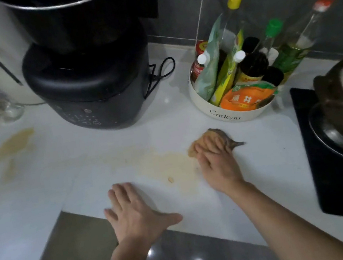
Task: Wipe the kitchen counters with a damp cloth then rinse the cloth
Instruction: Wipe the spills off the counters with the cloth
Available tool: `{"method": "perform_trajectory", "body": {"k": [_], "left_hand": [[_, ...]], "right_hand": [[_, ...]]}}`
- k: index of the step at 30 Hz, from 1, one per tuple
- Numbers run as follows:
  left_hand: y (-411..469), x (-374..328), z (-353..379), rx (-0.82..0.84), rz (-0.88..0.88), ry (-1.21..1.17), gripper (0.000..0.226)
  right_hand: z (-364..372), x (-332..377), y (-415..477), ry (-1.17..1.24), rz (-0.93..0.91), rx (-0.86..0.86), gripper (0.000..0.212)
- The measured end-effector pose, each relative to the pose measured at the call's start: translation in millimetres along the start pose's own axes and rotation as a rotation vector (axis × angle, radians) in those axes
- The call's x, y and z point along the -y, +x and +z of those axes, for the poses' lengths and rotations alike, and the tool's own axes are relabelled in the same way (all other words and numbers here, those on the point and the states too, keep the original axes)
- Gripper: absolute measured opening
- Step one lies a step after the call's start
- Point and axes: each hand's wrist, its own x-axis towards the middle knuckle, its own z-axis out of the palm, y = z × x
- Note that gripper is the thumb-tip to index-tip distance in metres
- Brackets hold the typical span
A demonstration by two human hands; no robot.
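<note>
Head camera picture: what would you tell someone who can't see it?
A right hand presses a cloth on a white counter, beside a brown spill. The left hand rests flat near the edge. Behind stand a black cooker and a tub of bottles.

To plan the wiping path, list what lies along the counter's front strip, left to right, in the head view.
Small brown stain → left hand, flat on the counter → large brown spill → right hand pressing the cloth → black cooktop.
</note>
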Motion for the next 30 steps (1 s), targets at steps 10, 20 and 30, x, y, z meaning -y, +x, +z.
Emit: {"method": "perform_trajectory", "body": {"k": [10, 20, 30], "left_hand": [[-38, -64, 7, 0.089, 0.405, 0.072, 0.137], [-87, -147, 69, 0.239, 0.805, 0.225, 0.082], [-103, -159, 88, 0.28, 0.717, 0.336, 0.122]], "right_hand": [[-30, -77, -176, 0.03, 0.131, -0.089, 0.053], [-94, -124, -98, 0.615, 0.395, -0.623, 0.019], [-79, -139, -43, 0.265, 0.296, -0.371, 0.024]]}}
